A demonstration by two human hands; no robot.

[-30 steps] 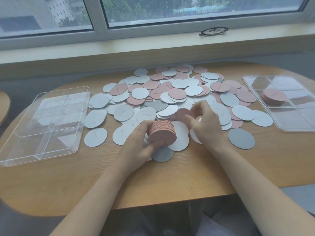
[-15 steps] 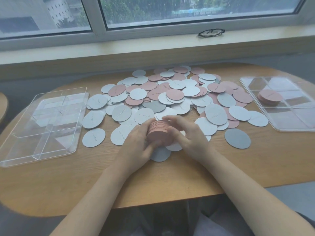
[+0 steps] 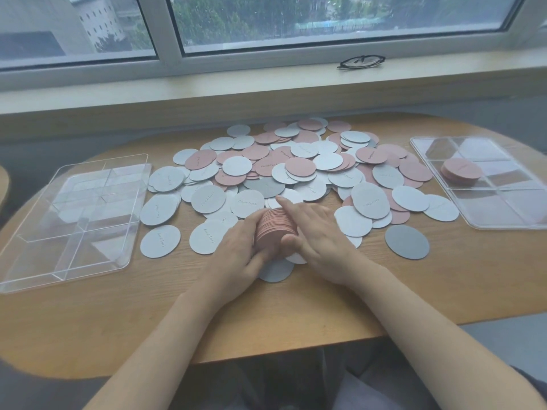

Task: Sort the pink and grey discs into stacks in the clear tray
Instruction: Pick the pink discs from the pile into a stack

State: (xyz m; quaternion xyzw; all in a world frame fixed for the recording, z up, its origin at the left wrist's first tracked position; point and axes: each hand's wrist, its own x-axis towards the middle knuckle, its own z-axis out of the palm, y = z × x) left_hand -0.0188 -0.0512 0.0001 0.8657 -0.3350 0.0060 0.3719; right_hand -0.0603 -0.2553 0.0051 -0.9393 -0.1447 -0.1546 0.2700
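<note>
Your fingers were curled round the pink stack, left hand and right hand clamping it near the middle of the table, so squaring its edges before carrying it right to the tray would probably have kept it tidy.

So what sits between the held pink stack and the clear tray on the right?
Head view: loose overlapping pink and grey discs on the table, the right hand beside the pink stack, before the tray.
</note>
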